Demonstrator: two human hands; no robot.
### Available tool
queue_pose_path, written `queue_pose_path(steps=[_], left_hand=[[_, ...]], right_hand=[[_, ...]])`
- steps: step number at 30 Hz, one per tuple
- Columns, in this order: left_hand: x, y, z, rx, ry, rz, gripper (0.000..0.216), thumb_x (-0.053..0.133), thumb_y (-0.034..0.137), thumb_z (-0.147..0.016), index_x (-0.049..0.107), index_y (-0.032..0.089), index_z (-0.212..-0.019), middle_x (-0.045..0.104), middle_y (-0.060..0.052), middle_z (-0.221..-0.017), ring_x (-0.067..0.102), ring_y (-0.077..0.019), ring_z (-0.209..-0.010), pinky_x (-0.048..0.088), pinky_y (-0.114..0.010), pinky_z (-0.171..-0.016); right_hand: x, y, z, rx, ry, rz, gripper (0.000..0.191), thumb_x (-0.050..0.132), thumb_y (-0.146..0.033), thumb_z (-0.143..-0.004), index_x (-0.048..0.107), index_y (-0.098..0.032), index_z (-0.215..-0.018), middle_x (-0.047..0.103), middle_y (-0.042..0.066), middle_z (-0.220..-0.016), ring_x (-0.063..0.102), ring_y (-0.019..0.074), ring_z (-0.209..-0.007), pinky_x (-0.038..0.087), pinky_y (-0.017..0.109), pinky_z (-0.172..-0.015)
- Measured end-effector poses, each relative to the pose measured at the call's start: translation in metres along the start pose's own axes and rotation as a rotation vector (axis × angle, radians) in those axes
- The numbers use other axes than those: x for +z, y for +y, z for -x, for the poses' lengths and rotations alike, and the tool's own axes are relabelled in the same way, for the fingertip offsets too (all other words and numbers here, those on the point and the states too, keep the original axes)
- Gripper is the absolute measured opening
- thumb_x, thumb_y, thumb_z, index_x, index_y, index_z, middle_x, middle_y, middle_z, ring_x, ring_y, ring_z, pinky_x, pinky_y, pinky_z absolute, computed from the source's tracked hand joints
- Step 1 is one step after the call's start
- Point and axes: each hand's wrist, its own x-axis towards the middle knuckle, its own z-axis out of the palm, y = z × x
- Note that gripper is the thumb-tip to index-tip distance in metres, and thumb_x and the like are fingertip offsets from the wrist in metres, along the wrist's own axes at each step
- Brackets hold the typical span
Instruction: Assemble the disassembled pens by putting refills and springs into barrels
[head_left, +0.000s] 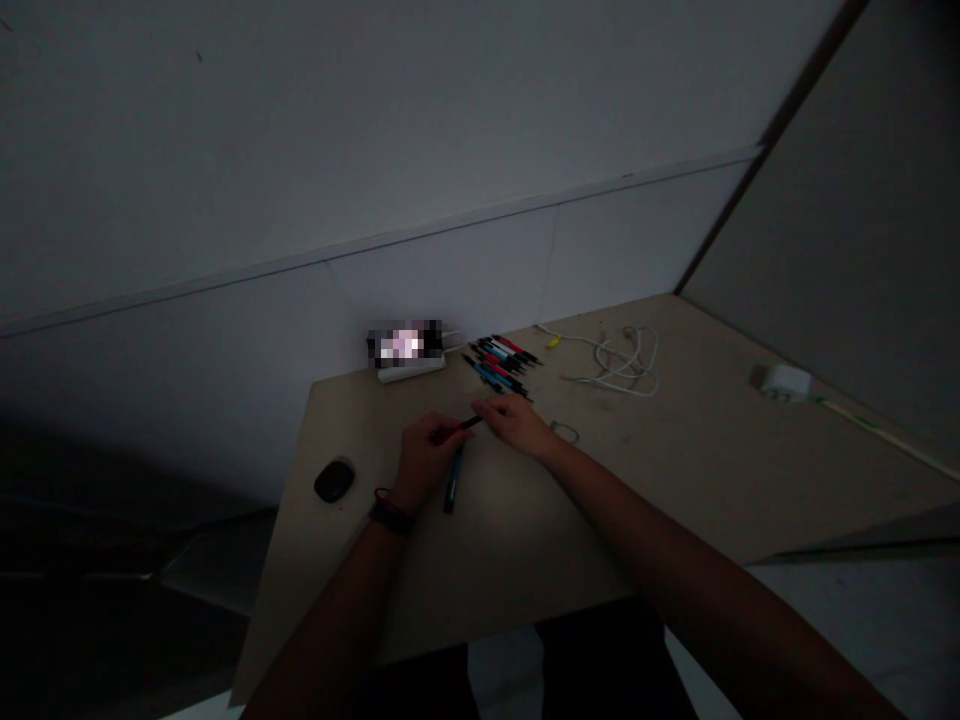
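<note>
The scene is dim. My left hand (424, 455) is closed around a black pen (466, 425) that points right toward my right hand (516, 420). My right hand's fingers pinch the pen's tip end. A blue pen (452, 482) lies on the table just below my left hand. A row of several red, blue and black pens (501, 362) lies beyond both hands near the wall.
A beige table (675, 480) stands against a white wall. On it lie a black mouse (334, 480) at the left, a white power strip (411, 366), a coiled white cable (622, 365), a small ring (565, 432) and a white charger (784, 382) at the right.
</note>
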Motion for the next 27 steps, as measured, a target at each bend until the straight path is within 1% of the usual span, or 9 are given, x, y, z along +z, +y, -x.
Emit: queue_pose_path(steps=[5, 8, 10, 12, 14, 16, 19, 24, 27], left_hand=[[0.001, -0.002, 0.001, 0.123, 0.064, -0.148, 0.015, 0.079, 0.034, -0.081, 0.075, 0.019, -0.081, 0.069, -0.004, -0.079, 0.065, -0.0193, -0.079, 0.051, -0.032, -0.074], [0.003, -0.004, 0.001, 0.111, 0.098, -0.179, 0.016, 0.078, 0.032, -0.082, 0.075, 0.021, -0.093, 0.071, -0.005, -0.089, 0.066, -0.0224, -0.090, 0.053, -0.037, -0.082], [0.004, -0.007, 0.001, 0.080, 0.138, -0.169, 0.036, 0.079, 0.032, -0.082, 0.069, 0.021, -0.114, 0.070, -0.007, -0.103, 0.066, -0.0242, -0.099, 0.053, -0.040, -0.088], [0.006, -0.010, 0.001, 0.056, 0.185, -0.163, 0.060, 0.081, 0.036, -0.080, 0.056, 0.021, -0.132, 0.066, -0.011, -0.118, 0.065, -0.0263, -0.109, 0.052, -0.043, -0.094], [0.007, -0.013, 0.002, 0.043, 0.224, -0.193, 0.071, 0.082, 0.040, -0.078, 0.048, 0.020, -0.136, 0.061, -0.014, -0.127, 0.061, -0.0291, -0.118, 0.050, -0.047, -0.099], [0.008, -0.013, 0.003, 0.033, 0.234, -0.247, 0.072, 0.084, 0.044, -0.075, 0.048, 0.019, -0.133, 0.058, -0.015, -0.129, 0.059, -0.0314, -0.122, 0.049, -0.049, -0.102], [0.009, -0.008, 0.006, 0.012, 0.162, -0.334, 0.068, 0.087, 0.047, -0.071, 0.054, 0.018, -0.123, 0.061, -0.014, -0.123, 0.059, -0.0323, -0.119, 0.047, -0.050, -0.103], [0.008, 0.003, 0.009, -0.030, -0.025, -0.466, 0.039, 0.088, 0.046, -0.069, 0.065, 0.018, -0.085, 0.059, -0.016, -0.130, 0.054, -0.0359, -0.126, 0.044, -0.052, -0.107], [0.006, 0.007, 0.009, -0.050, -0.080, -0.466, 0.028, 0.085, 0.041, -0.075, 0.068, 0.019, -0.077, 0.058, -0.015, -0.135, 0.053, -0.0343, -0.129, 0.042, -0.051, -0.109]], right_hand=[[0.004, 0.002, 0.002, 0.086, -0.045, -0.099, 0.064, 0.049, -0.075, -0.086, 0.040, -0.023, -0.050, 0.036, -0.005, -0.043, 0.029, 0.0101, -0.041, 0.021, 0.028, -0.044], [0.005, 0.004, 0.001, 0.068, 0.019, -0.071, 0.065, 0.046, -0.077, -0.086, 0.041, -0.024, -0.050, 0.038, -0.005, -0.043, 0.034, 0.0114, -0.042, 0.024, 0.028, -0.045], [0.004, 0.006, -0.001, 0.059, 0.122, -0.013, 0.064, 0.043, -0.077, -0.087, 0.042, -0.024, -0.051, 0.040, -0.004, -0.044, 0.038, 0.0129, -0.045, 0.027, 0.028, -0.048], [0.001, 0.007, -0.003, 0.069, 0.250, 0.061, 0.063, 0.041, -0.075, -0.089, 0.043, -0.024, -0.052, 0.043, -0.002, -0.046, 0.042, 0.0146, -0.048, 0.030, 0.029, -0.050], [-0.002, 0.009, -0.004, 0.082, 0.352, 0.133, 0.061, 0.041, -0.072, -0.091, 0.045, -0.023, -0.054, 0.046, -0.001, -0.048, 0.045, 0.0158, -0.051, 0.031, 0.029, -0.053], [-0.004, 0.009, -0.003, 0.081, 0.392, 0.203, 0.058, 0.042, -0.067, -0.093, 0.047, -0.023, -0.055, 0.049, -0.001, -0.050, 0.048, 0.0164, -0.053, 0.032, 0.029, -0.054], [-0.004, 0.008, -0.001, 0.063, 0.354, 0.318, 0.051, 0.047, -0.057, -0.094, 0.050, -0.022, -0.057, 0.054, 0.000, -0.054, 0.051, 0.0165, -0.056, 0.033, 0.028, -0.056], [0.001, 0.004, 0.005, 0.070, 0.216, 0.514, 0.039, 0.056, -0.048, -0.092, 0.061, -0.021, -0.064, 0.063, 0.002, -0.063, 0.056, 0.0170, -0.060, 0.033, 0.028, -0.059], [0.002, 0.003, 0.006, 0.076, 0.170, 0.579, 0.029, 0.063, -0.042, -0.089, 0.065, -0.021, -0.070, 0.067, 0.002, -0.069, 0.059, 0.0172, -0.064, 0.034, 0.028, -0.060]])
